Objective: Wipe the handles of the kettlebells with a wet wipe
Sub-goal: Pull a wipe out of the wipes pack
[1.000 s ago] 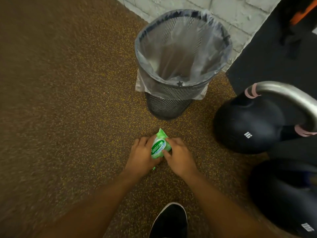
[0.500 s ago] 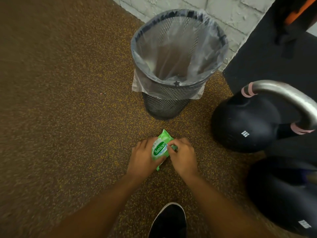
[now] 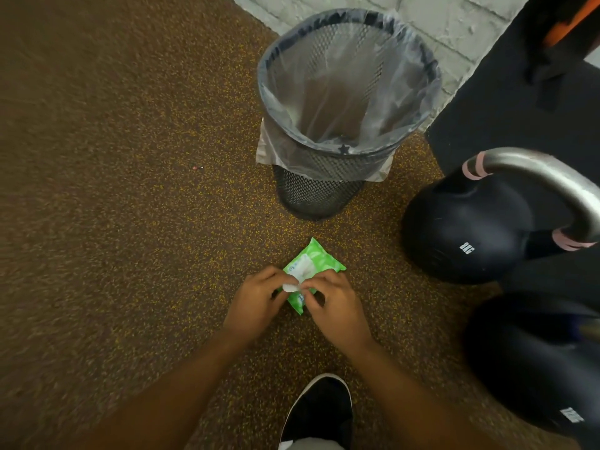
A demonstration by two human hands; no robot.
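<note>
resting on the speckled brown floor (image 3: 113, 222), near the middle of the view, a green wet wipe pack (image 3: 319, 259) lies with both hands over its near end. the left hand (image 3: 256, 303) has its grip narrow, thumb and forefinger pinching a small white flap (image 3: 290, 286) that looks like the pack's peeled label or the edge of a wipe; which of the two cannot be told. the right hand (image 3: 337, 306) has its fingers curled down onto the pack just beside the left fingertips, seemingly pinching at the same opening, though the exact hold is hidden by the knuckles. to the right of the pack stands a black kettlebell (image 3: 467, 228) with a silver handle (image 3: 558, 183) arching over it, pink bands at the handle's two ends. nearer and further right sits a second black kettlebell (image 3: 532, 368), its handle not clearly seen. beyond the pack, on the far side, stands a black mesh bin (image 3: 324, 193) lined with a clear bag (image 3: 350, 92), close to a pale block wall (image 3: 454, 24). a black shoe (image 3: 319, 414) shows at the near edge.
</note>
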